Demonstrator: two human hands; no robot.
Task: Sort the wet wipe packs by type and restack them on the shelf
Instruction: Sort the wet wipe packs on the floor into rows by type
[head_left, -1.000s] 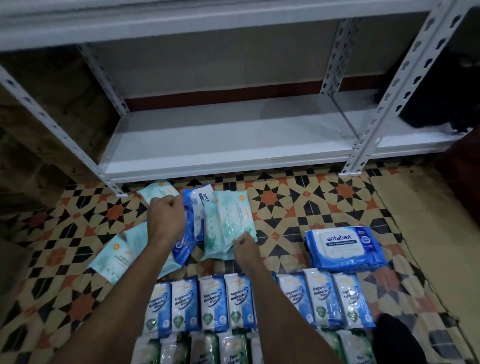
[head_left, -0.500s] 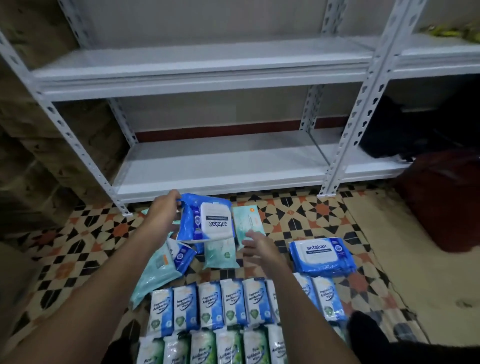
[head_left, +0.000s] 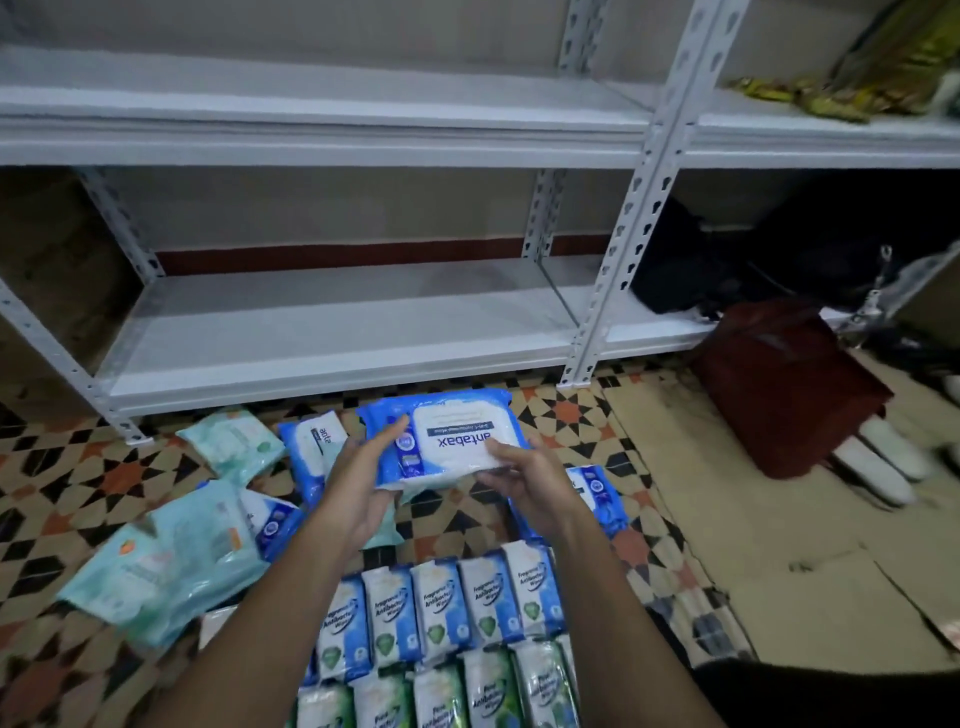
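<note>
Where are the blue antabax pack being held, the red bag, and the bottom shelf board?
blue antabax pack (head_left: 457, 441): head view, on its white label.
red bag (head_left: 789, 384): head view, on its front face.
bottom shelf board (head_left: 332, 338): head view, on its bare white top.

A single head-worn wide-angle camera is looking forward and down from close above the patterned floor (head_left: 566, 415), facing the white shelf unit (head_left: 337, 332) that is filling the upper half of the frame. Both forearms are entering from the bottom edge toward the center. Straight lines are bowing near the frame's edges.
</note>
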